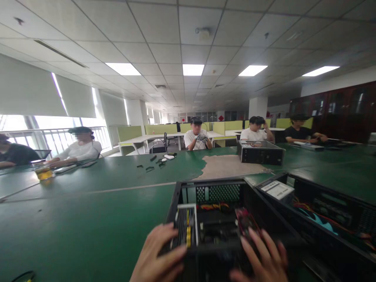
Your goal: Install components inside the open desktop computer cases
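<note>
An open black computer case [211, 219] lies on the green table [88, 211] right in front of me, with boards, a drive cage and coloured cables inside. My left hand [160, 256] rests on the case's near left rim, fingers curled over the edge. My right hand [261, 256] lies on the near right part of the case, fingers spread and stretched toward a red part [245, 221] inside. Neither hand lifts anything.
A second open case [326, 211] stands close on the right, a third [260, 152] farther back. Small dark parts and a white item [169, 157] lie mid-table. A glass of yellow liquid [44, 172] stands left. Several people sit around the tables.
</note>
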`<action>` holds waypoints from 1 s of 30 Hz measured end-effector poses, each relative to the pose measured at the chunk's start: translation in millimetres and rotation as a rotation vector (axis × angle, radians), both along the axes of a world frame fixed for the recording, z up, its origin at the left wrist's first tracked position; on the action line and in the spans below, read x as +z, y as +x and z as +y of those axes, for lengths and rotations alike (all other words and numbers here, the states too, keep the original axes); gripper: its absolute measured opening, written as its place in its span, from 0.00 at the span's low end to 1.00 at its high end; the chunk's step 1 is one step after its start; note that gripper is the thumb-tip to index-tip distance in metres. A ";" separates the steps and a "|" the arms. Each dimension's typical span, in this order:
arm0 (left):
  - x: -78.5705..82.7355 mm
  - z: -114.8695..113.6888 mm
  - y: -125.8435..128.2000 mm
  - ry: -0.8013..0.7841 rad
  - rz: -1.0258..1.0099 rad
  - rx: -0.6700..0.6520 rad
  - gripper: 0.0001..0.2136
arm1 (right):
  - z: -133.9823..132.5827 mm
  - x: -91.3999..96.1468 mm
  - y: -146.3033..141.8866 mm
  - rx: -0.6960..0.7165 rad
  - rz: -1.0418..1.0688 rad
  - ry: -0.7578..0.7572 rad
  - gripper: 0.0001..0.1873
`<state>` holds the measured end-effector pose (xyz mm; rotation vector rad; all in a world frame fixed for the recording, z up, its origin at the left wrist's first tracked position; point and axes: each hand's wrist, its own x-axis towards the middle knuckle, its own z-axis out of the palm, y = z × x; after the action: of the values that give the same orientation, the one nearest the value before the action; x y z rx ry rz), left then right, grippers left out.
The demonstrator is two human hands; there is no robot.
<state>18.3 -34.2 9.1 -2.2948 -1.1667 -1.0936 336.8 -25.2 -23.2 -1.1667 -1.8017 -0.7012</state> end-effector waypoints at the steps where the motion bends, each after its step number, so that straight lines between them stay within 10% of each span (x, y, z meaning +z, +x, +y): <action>1: 10.5 29.5 13.1 -0.012 -0.035 0.085 0.19 | 27.3 15.4 -15.1 -0.011 -0.002 -0.074 0.26; 5: 46.9 122.0 80.6 -0.184 -0.760 0.420 0.20 | 63.3 81.0 -80.3 0.059 0.198 -0.361 0.30; 9: 55.5 131.1 131.7 -0.502 -1.263 -0.076 0.18 | 21.4 85.4 -102.9 0.430 0.572 -0.794 0.16; 13: 52.0 103.9 156.2 -0.701 -1.592 -0.355 0.21 | 0.2 48.1 -92.8 0.573 1.153 -1.272 0.32; 25: 66.2 50.9 190.9 -0.893 -1.177 -0.551 0.17 | -56.5 34.0 -108.0 1.043 1.763 -1.452 0.33; 30: 74.6 30.1 196.5 -0.845 -0.574 -0.575 0.14 | -71.1 20.2 -115.2 1.131 1.813 -1.536 0.38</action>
<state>214.8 -4.1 83.7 -3.2241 -1.3912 -1.8191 221.7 -96.3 -3.0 -0.6117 -0.6197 2.0492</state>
